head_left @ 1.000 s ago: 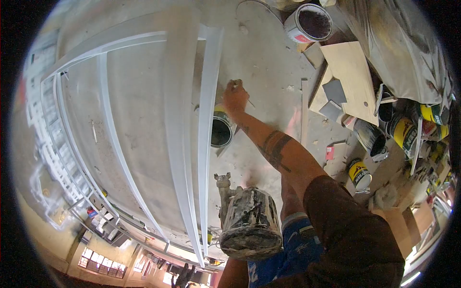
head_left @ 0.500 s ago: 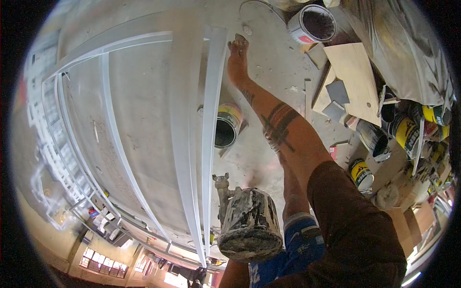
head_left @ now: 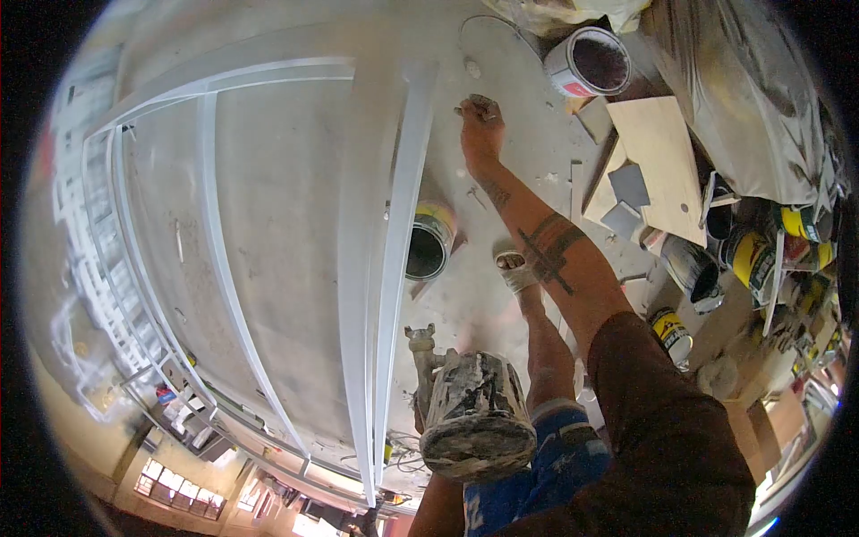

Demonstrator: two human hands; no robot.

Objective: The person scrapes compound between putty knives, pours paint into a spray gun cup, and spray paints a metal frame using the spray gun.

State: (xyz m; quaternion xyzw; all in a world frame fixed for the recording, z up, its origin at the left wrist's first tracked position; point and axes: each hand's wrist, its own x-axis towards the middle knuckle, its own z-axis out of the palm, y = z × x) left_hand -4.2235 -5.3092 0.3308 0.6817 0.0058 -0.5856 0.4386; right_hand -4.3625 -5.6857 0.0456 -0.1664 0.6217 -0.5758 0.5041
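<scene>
My right hand (head_left: 482, 127) is stretched out over the floor near the top centre, right of a pale metal frame (head_left: 401, 210). Its fingers are curled closed; what they hold, if anything, is too small to make out. A spray gun (head_left: 423, 347) with a paint-smeared cup (head_left: 479, 412) is at the lower centre. My left hand (head_left: 418, 417) is around the gun, mostly hidden behind the cup. An open can (head_left: 428, 248) with dark contents stands on the floor just right of the frame's bar.
A large open can (head_left: 588, 63) stands at the upper right. Wooden boards (head_left: 658, 152) with grey sheets (head_left: 629, 184) lie below it, beside a draped cover (head_left: 747, 107). Several yellow-labelled cans are at the right. My sandalled foot (head_left: 512, 267) is on the floor.
My right hand first moved up the view away from the open can, then slightly right and down. My foot has come into sight beside the forearm. The spray gun stays at the lower centre.
</scene>
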